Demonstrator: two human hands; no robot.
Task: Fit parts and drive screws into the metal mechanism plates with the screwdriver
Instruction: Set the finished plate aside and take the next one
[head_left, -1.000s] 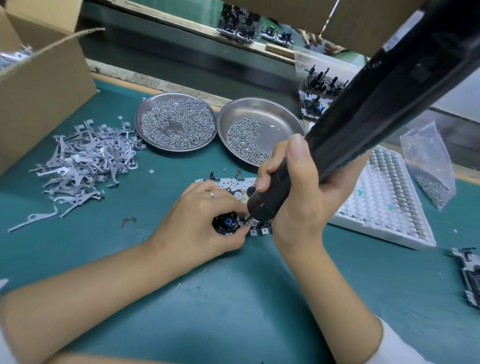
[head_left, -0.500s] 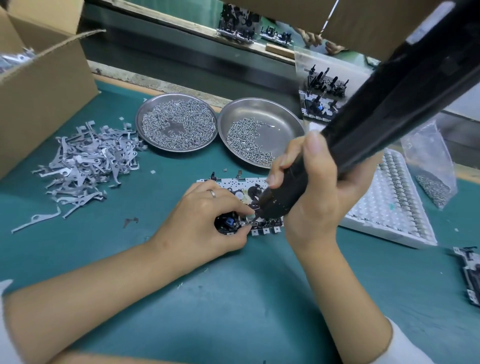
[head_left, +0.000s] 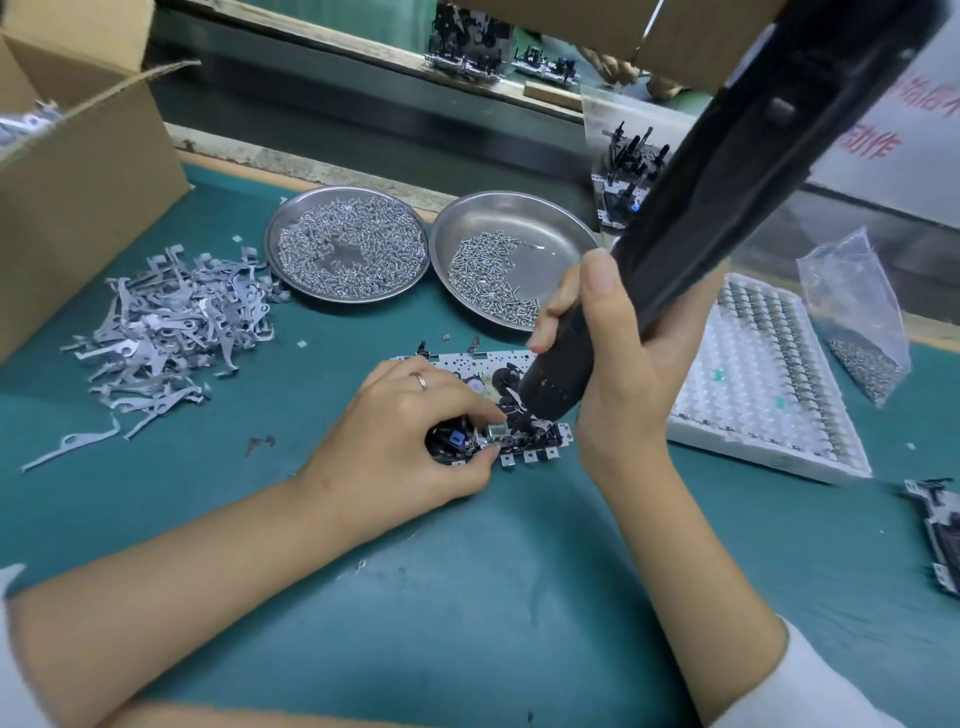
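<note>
While the right hand (head_left: 618, 364) grips the black screwdriver (head_left: 691, 228) low on its barrel, thumb up along the body, the nose of the tool is down on the mechanism plate (head_left: 467, 364) lying flat on the green mat (head_left: 467, 597) in front of the person. The left hand (head_left: 415, 436) pinches the near edge of the plate between thumb and curled fingers, holding it steady just beside the tool's tip. By the look of it a screw is being driven at this spot, so the work on this plate is under way rather than finished; black and blue parts already sit on its near side, which suggests some fitting is done. How many screws are in and how many are left I cannot tell.

Plenty of stock is on hand, which points to many more plates to come: a pile of grey metal levers (head_left: 166, 332) to the left, a full dish of screws (head_left: 348, 244), a second dish (head_left: 514, 260) holding fewer screws beside it, a white tray of small parts (head_left: 769, 384) to the right, and a clear bag (head_left: 857, 332) with more small pieces. Another mechanism (head_left: 940, 540) lies at the right edge, cut off by the frame, and finished-looking units stand at the back.

Hidden things: the screwdriver's bit and the screw itself are covered by the tool's nose, the left palm covers part of the plate, and the top of the screwdriver runs out of view
</note>
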